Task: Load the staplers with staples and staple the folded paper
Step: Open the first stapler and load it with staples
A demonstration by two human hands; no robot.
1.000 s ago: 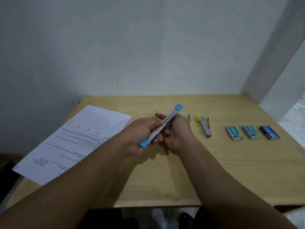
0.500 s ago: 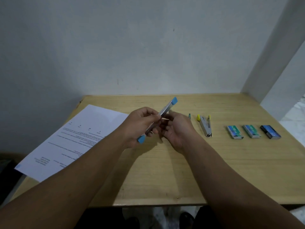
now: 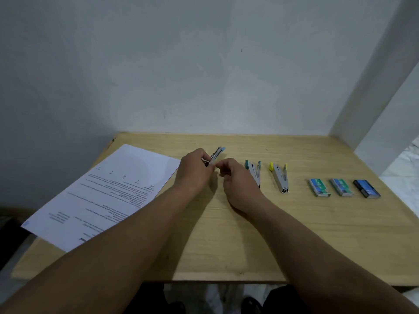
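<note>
My left hand (image 3: 195, 172) grips a blue-tipped stapler (image 3: 217, 153) that points up and away, its blue end showing past my fingers. My right hand (image 3: 235, 177) is just to its right with fingers curled, its fingertips close to the stapler; what they pinch is too small to tell. A teal stapler (image 3: 254, 171) and a yellow stapler (image 3: 279, 176) lie opened on the wooden table (image 3: 226, 234). Three staple boxes sit in a row at the right: blue (image 3: 319, 187), green (image 3: 341, 187) and dark (image 3: 366, 188). A printed paper sheet (image 3: 106, 191) lies flat at the left.
A white wall stands behind the table and a white pillar (image 3: 374, 91) rises at the back right. The paper overhangs the table's left edge. Bare wood stretches between my arms and along the front edge.
My left hand has carried the blue stapler lower and away, turning it so less of it shows. My right hand has drawn back slightly, uncovering the teal stapler.
</note>
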